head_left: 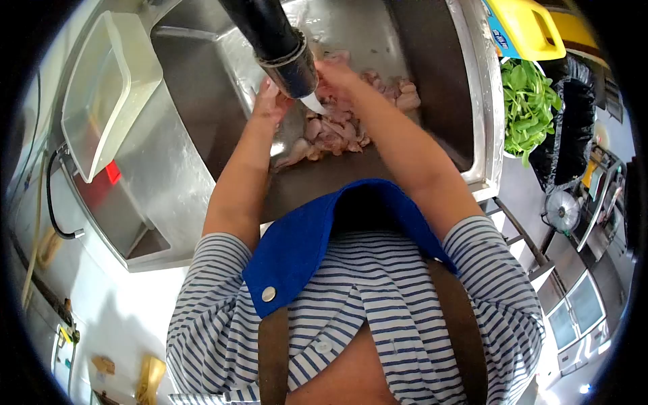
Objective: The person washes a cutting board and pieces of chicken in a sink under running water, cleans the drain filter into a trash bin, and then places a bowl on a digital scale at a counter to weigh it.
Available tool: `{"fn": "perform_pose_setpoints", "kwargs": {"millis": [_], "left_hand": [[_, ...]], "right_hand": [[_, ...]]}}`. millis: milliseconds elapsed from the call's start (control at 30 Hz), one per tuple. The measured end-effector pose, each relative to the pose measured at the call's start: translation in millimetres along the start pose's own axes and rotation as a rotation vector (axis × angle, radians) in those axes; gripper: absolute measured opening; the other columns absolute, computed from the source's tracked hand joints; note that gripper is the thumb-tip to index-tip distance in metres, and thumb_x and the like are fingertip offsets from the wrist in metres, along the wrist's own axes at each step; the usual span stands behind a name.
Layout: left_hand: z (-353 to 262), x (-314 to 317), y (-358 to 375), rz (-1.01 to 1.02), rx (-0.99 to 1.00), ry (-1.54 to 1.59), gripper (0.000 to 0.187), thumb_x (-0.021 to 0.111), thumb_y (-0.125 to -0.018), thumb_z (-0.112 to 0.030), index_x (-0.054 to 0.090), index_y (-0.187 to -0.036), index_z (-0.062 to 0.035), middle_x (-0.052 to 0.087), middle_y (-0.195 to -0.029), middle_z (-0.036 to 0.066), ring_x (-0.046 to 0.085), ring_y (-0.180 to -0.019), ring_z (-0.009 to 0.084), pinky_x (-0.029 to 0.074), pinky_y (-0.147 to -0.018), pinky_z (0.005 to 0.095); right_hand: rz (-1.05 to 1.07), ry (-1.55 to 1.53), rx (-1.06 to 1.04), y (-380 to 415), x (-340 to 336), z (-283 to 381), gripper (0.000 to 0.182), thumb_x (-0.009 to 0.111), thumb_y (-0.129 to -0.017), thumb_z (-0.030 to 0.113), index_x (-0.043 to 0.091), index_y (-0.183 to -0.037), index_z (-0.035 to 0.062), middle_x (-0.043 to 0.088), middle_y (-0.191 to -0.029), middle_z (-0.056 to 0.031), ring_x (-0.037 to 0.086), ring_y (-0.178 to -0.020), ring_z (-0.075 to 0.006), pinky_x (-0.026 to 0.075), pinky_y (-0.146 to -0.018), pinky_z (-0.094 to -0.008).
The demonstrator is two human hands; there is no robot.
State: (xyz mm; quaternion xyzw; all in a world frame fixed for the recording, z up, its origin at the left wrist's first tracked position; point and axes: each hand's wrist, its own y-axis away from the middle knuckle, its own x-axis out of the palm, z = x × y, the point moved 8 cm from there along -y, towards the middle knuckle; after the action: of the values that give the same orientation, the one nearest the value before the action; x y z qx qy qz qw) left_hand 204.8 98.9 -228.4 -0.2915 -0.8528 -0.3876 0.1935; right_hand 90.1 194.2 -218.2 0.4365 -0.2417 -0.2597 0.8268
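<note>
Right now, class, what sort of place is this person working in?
Probably a working kitchen: a deep steel sink holding raw meat pieces under a tap, with leafy greens beside it.

two hands (270, 101), one tap (287, 54), one sink (202, 101), one clear tub (101, 88), one yellow jug (530, 27), many meat pieces (334, 131).

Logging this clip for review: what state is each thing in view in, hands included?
faucet: running, water streaming from the spout.
raw meat pieces: heaped on the sink floor, wet.
left hand: under the spout, on the meat.
right hand: under the spout, on the meat; grip hidden.
sink: holding the meat, no standing water visible.
plastic tub: empty, tilted on the sink's edge.
leafy greens: piled beside the sink.
</note>
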Motion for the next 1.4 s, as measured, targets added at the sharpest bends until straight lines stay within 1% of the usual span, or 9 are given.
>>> {"fn": "perform_pose_setpoints", "kwargs": {"millis": [100, 233, 300, 433, 900, 1000, 1100, 1167, 1400], "left_hand": [[35, -52, 35, -0.425, -0.429, -0.552, 0.037, 0.051, -0.086, -0.032, 0.049, -0.112, -0.0058, 0.056, -0.105, 0.01, 0.055, -0.093, 0.0242, 0.047, -0.077, 0.0353], [133, -34, 69, -0.005, -0.74, -0.531, 0.048, 0.056, -0.082, -0.038, 0.043, -0.118, -0.0089, 0.05, -0.112, 0.009, 0.049, -0.101, 0.0233, 0.046, -0.076, 0.0358], [102, 15, 82, -0.309, -0.577, -0.508, 0.051, 0.059, -0.079, -0.042, 0.045, -0.111, -0.0048, 0.056, -0.086, 0.011, 0.052, -0.057, 0.0206, 0.041, -0.04, 0.0261], [167, -22, 41, -0.185, -0.824, -0.039, 0.041, 0.059, -0.079, -0.033, 0.047, -0.113, -0.0144, 0.051, -0.112, 0.004, 0.051, -0.098, 0.0252, 0.045, -0.071, 0.0468], [8, 9, 41, -0.131, -0.36, 0.208, 0.024, 0.05, -0.084, -0.025, 0.055, -0.097, -0.0048, 0.059, -0.082, 0.009, 0.059, -0.072, 0.0227, 0.051, -0.059, 0.0339], [-3, 35, 53, -0.047, -0.397, -0.062, 0.015, 0.054, -0.08, -0.017, 0.052, -0.088, -0.0042, 0.055, -0.07, 0.009, 0.055, -0.058, 0.0195, 0.049, -0.047, 0.0341], [-10, 25, 53, -0.277, -0.315, 0.062, 0.019, 0.054, -0.084, -0.02, 0.052, -0.093, -0.003, 0.056, -0.083, 0.01, 0.055, -0.065, 0.0194, 0.05, -0.058, 0.0339], [-8, 35, 55, -0.428, -0.175, 0.312, 0.022, 0.052, -0.086, -0.02, 0.052, -0.1, -0.003, 0.057, -0.091, 0.009, 0.055, -0.07, 0.0209, 0.049, -0.057, 0.0353], [-23, 49, 75, -0.647, -0.031, 0.077, 0.015, 0.05, -0.088, -0.013, 0.051, -0.101, -0.0071, 0.057, -0.093, 0.009, 0.057, -0.075, 0.02, 0.051, -0.056, 0.0323]], "right_hand": [[-0.232, 0.59, -0.416, -63, -72, -1, 0.039, 0.057, -0.081, 0.028, 0.052, -0.111, 0.0036, 0.059, -0.098, -0.0079, 0.057, -0.081, -0.0175, 0.044, -0.072, -0.0287], [-0.562, 0.75, 0.046, -26, -159, -47, 0.055, 0.06, -0.077, 0.034, 0.047, -0.119, 0.0008, 0.054, -0.114, -0.0138, 0.053, -0.102, -0.0211, 0.042, -0.083, -0.0319], [-0.421, 0.68, 0.05, -44, -148, -84, 0.056, 0.06, -0.076, 0.034, 0.047, -0.118, -0.0001, 0.053, -0.114, -0.0144, 0.053, -0.102, -0.0226, 0.042, -0.084, -0.0326], [-0.156, 0.489, 0.04, -22, -68, -77, 0.059, 0.064, -0.072, 0.031, 0.048, -0.117, -0.0024, 0.053, -0.113, -0.0162, 0.052, -0.101, -0.0251, 0.042, -0.083, -0.0342], [0.154, 0.102, -0.235, 35, 36, 12, 0.044, 0.069, -0.062, 0.038, 0.065, -0.089, 0.0031, 0.064, -0.074, -0.0114, 0.06, -0.076, -0.0194, 0.047, -0.063, -0.0326], [-0.315, 1.016, -0.434, 59, 15, 44, 0.047, 0.061, -0.069, 0.045, 0.061, -0.1, 0.01, 0.063, -0.089, -0.0095, 0.06, -0.075, -0.0222, 0.047, -0.068, -0.0312], [-0.113, 0.783, -0.557, 46, 16, 33, 0.045, 0.062, -0.073, 0.038, 0.058, -0.103, 0.006, 0.062, -0.091, -0.0091, 0.06, -0.075, -0.0209, 0.048, -0.066, -0.0324], [-0.031, -0.286, -0.347, 70, 6, 19, 0.026, 0.062, -0.08, 0.023, 0.059, -0.094, 0.0023, 0.058, -0.072, -0.0061, 0.056, -0.061, -0.016, 0.047, -0.05, -0.0293], [-0.088, -0.309, -0.204, 79, 2, -16, 0.022, 0.054, -0.084, 0.026, 0.055, -0.089, 0.0043, 0.056, -0.073, -0.0077, 0.055, -0.056, -0.0167, 0.044, -0.046, -0.0286]]}}
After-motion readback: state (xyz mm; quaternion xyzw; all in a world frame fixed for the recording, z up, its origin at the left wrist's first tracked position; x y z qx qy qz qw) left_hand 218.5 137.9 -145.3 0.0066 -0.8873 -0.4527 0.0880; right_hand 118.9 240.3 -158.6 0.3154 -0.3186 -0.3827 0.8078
